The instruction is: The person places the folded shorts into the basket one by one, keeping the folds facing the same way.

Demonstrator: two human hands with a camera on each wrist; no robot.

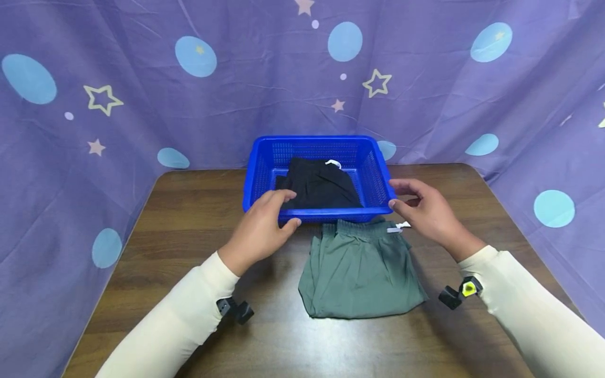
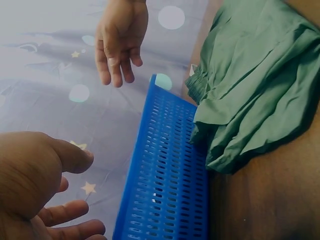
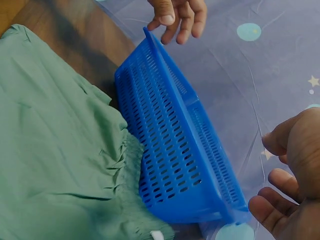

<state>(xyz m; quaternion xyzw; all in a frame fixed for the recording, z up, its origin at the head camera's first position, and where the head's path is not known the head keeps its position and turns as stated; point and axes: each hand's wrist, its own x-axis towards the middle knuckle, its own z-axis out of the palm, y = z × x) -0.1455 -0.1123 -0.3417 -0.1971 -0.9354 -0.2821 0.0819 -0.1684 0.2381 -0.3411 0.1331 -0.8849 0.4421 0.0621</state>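
Observation:
A blue plastic basket (image 1: pixel 312 212) with perforated sides stands toward the back of the table. Inside it lies a folded black garment (image 1: pixel 321 184) with a white piece at its top edge. In front of the basket, green shorts (image 1: pixel 361 273) are spread flat, their elastic waistband against the basket's front wall. My left hand (image 1: pixel 262 223) hovers by the front left rim, thumb and fingers apart and holding nothing. At the front right corner is my right hand (image 1: pixel 427 210), fingertips right at the rim and loosely bent. Both wrist views show the hands with empty palms.
The brown wooden table (image 1: pixel 198 210) extends to both sides of the basket. A purple curtain (image 1: pixel 264 68) with stars and blue dots hangs behind it and along both sides. Each cream sleeve carries a small black device (image 1: pixel 451 297) at the wrist.

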